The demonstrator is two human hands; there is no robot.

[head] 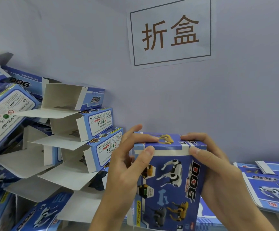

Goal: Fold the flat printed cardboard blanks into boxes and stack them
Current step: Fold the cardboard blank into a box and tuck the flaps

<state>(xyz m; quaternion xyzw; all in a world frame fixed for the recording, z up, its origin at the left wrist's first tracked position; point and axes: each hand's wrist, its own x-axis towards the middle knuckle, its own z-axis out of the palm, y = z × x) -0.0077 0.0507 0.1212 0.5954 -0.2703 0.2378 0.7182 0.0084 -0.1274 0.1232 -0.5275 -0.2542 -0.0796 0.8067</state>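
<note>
— Blue cardboard dog box (170, 180) is standing upright in front of the wall, both hands gripping its top end.
— Fingers?
— Left hand (127, 165) and right hand (218, 169) are each pinching the top flap, thumbs in front. Folded boxes (79, 130) are piling up left; flat blanks (268, 184) are lying right.

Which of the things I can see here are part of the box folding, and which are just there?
Part of the job:
- box being folded, held by the left hand and the right hand
- pile of folded boxes, flaps open
- flat blanks on the right

Just there:
- paper sign on the wall
</note>
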